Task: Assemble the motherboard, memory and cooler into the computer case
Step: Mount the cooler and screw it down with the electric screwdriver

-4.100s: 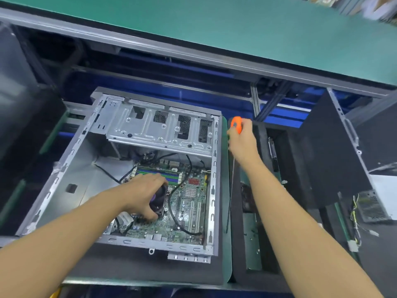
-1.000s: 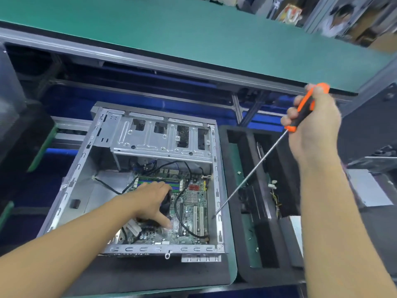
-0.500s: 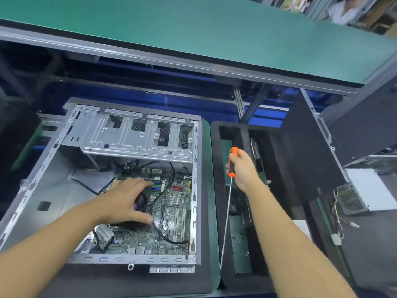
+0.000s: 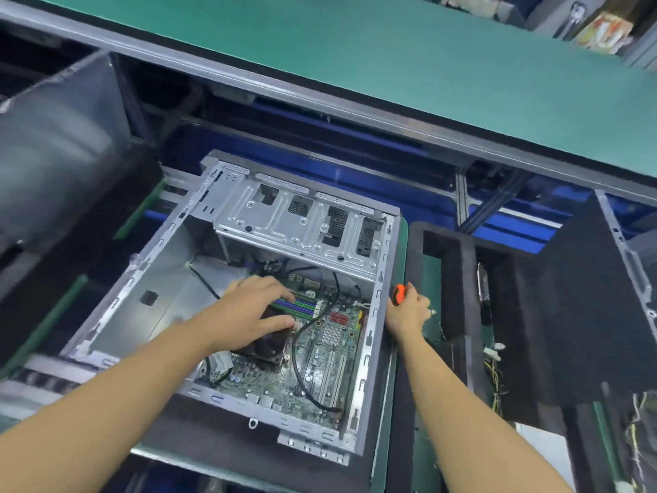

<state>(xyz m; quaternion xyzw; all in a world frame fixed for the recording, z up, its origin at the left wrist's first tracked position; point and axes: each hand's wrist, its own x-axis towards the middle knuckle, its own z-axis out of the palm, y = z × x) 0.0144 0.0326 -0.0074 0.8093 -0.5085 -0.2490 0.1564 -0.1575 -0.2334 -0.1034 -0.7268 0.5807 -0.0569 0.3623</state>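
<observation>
One computer case [image 4: 142, 279], bare silver sheet metal, boxy, lies on its side with the open face up. Its drive cage [image 4: 295, 225] at the far end is stamped steel with four cut-outs, some backed by mesh. Inside the case there is one motherboard [image 4: 323, 371], a green PCB lying flat on the case floor toward the right wall. It carries long pale slots and a small ribbed silver heatsink. The memory [image 4: 302, 307] shows as thin green and purple strips at the board's far edge; blur hides the count. One cooler [image 4: 266, 350], dark and blocky, sits on the board. One black cable [image 4: 297, 364] loops across the PCB.

The left hand [image 4: 249, 314] lies on top of the cooler, fingers spread and nearly straight, fingertips reaching the memory strips. The right hand [image 4: 409, 314] is just outside the case's right wall, fingers curled tight round the orange handle of a screwdriver [image 4: 399, 294]; the shaft is hidden. Both forearms are bare.

To the right is a black foam tray [image 4: 458, 279], matte and spongy, with deep rectangular pockets; their contents are too dark to make out. A smooth green mat shelf [image 4: 391, 58] runs above.
</observation>
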